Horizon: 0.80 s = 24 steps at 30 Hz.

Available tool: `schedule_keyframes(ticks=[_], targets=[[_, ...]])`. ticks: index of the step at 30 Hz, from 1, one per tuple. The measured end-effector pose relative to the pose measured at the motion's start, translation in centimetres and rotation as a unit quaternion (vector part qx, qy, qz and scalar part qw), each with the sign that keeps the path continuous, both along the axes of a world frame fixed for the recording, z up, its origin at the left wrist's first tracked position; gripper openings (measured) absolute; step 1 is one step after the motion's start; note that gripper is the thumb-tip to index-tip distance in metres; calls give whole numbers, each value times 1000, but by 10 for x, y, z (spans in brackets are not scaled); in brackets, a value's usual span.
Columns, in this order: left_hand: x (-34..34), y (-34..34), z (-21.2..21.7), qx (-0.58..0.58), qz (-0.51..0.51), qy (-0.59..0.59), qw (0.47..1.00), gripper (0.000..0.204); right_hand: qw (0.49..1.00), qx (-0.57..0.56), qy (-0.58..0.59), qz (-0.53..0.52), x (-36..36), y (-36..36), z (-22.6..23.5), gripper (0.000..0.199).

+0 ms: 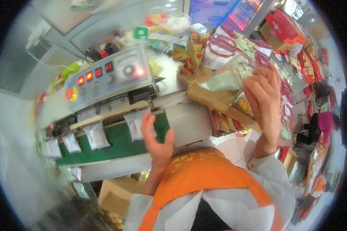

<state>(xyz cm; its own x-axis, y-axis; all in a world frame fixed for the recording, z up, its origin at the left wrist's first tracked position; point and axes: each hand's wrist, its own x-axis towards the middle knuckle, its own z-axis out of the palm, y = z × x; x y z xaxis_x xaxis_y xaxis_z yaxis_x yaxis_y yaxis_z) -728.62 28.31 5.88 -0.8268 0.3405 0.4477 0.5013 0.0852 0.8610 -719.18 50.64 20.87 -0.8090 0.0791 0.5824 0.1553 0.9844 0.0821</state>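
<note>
Left hand [160,148] spread by 1 printed pouch [133,125]; right hand [262,92] at green packet [223,79], pinch unclear; orange apron [208,179], yellow lettering [198,157].

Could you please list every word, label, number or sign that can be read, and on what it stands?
Nothing reads clearly enough to quote.
Orange fabric apron: yellow lettering, too blurred.
Pale-blue rectangular control panel: captions, too small.
Small white rectangular packets: faint print, too blurred.

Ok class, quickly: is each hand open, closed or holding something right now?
Left hand: open, fingers spread, by a white packet over the green belt.
Right hand: fingers curled by a pale green pouch; whether gripping, blur hides.
</note>
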Motion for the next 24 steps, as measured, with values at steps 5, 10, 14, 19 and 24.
schedule_keyframes(ticks=[5, 10, 14, 19, 24], targets=[[8, 25, 53, -91, -136, -80, 983, 57, 980, -68, -58, 175, -4, -41, -9, 18], [5, 18, -2, 97, -154, -408, 894, 40, 903, -394, 12, 170, -28, -54, -92, 41], [-7, 16, -28, 77, -108, -425, 896, 34, 727, -678, 53, 96, -34, -69, -135, 56], [-15, 10, -38, 80, -79, -471, 875, 34, 778, -623, 43, 61, -39, -70, -141, 58], [-19, 0, -44, 120, -99, -490, 858, 35, 765, -644, 2, 29, -30, -83, -168, 41]])
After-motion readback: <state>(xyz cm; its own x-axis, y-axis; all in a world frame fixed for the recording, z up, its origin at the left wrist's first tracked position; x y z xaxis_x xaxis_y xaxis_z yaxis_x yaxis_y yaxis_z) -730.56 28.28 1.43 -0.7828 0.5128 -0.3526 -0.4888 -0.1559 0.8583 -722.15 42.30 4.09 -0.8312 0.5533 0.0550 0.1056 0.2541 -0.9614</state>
